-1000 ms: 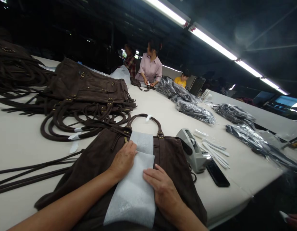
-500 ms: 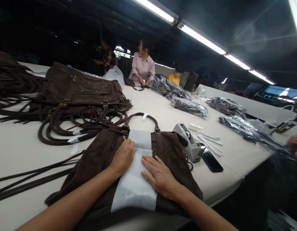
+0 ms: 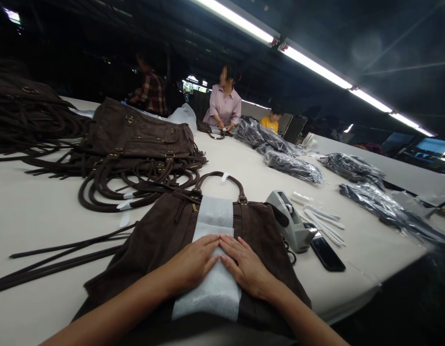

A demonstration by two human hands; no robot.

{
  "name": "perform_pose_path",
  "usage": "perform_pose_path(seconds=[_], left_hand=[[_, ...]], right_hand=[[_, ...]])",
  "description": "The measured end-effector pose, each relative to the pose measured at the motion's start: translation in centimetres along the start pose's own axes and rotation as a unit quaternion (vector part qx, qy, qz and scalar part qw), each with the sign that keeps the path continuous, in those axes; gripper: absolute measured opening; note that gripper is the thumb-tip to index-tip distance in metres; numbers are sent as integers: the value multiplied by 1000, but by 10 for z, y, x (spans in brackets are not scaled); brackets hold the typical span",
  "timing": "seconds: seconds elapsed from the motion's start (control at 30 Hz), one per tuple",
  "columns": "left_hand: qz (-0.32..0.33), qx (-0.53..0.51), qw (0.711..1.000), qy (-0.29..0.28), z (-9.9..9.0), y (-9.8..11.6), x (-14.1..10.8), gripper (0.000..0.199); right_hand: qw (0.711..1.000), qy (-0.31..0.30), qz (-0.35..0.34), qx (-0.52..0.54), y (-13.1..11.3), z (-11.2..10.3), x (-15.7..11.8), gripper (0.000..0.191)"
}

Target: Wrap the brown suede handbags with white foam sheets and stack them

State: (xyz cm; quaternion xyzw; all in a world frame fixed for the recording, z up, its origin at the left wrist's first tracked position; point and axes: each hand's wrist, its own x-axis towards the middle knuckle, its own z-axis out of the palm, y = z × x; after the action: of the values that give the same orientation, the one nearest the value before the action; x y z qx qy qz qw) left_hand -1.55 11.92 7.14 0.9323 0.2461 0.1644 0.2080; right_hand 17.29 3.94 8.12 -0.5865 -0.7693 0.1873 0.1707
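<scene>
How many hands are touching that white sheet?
2: the left hand on the left side of the white sheet, and the right hand on its right side, angled toward each other.

Bag (image 3: pixel 161 235): soft, dull, looks like leather | strip (image 3: pixel 217 283): thin, papery | zip pull (image 3: pixel 195 208): yellowy metal | tape holder (image 3: pixel 294 233): smooth, hard plastic | phone (image 3: pixel 327 252): smooth, shiny | wrappers (image 3: pixel 292 166): clear, crinkly, shiny plastic | table (image 3: pixel 240 163): smooth, dull

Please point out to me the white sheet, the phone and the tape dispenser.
White sheet (image 3: pixel 211 300): head view, its lower part.
Phone (image 3: pixel 327 251): head view, its dark face.
Tape dispenser (image 3: pixel 296 234): head view, its grey body.
</scene>
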Motion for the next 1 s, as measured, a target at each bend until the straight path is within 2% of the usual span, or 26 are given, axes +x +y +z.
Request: perform_pose_path(seconds=[0.17,0.23,0.3,0.5,0.63,0.73,0.83,0.93,1.0], left_hand=[[-51,-20,992,-118,-10,6,-8,60],[-66,-8,988,-143,-13,8,-7,62],[-68,1,988,-142,-11,8,-6,63],[-28,12,997,-72,1,-3,-10,61],[-35,7,996,-78,0,-5,-9,62],[-42,6,995,-85,-3,-4,-6,63],[-44,9,995,-94,-2,-7,-5,64],[-39,21,995,-92,7,-19,-9,66],[-23,27,999,-35,17,-32,-13,62]], right_hand=[[1000,-20,9,9,6,1,2,49],[1000,-15,8,15,7,2,3,49],[1000,-4,10,18,6,2,2,48],[997,35,56,39,-11,-3,-20,43],[990,23,105,91,-22,-13,-58,40],[973,28,141,179,-23,-26,-99,34],[928,109,223,279,-5,-45,-139,31],[853,309,314,280,37,-67,-172,37],[795,450,348,213,72,-84,-189,45]])
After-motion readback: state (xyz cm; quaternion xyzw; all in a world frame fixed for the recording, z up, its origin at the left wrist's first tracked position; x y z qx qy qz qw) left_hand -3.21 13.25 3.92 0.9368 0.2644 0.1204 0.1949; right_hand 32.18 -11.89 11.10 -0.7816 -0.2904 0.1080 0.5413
